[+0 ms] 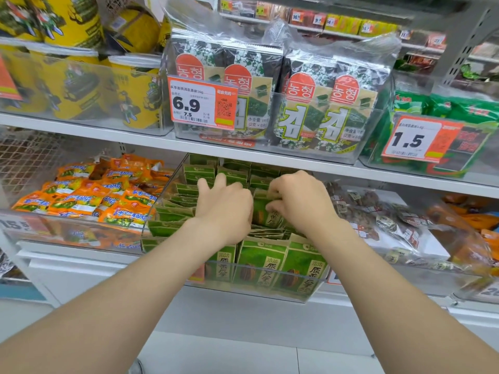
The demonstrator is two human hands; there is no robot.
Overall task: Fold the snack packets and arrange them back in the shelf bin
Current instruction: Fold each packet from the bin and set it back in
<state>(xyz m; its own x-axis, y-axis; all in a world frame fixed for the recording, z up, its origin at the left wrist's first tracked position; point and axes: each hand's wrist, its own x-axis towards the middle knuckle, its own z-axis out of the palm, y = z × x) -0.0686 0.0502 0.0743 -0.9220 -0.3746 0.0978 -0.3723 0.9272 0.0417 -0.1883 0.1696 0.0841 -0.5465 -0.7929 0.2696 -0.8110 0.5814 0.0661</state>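
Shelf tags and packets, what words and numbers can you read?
"6.9" and "7.5": left price tag.
"1.5": right price tag.
"농형", "김": seaweed packs.
"洽洽": green packets, likely.
Too blurred to read: top-shelf tags, orange packets.

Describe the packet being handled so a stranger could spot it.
On the lower shelf, find the clear middle bin, between orange packets and bagged brown snacks. Inside stand rows of green packets; yours is the raised packet between the left hand and right hand, top pinched, higher than its neighbours.
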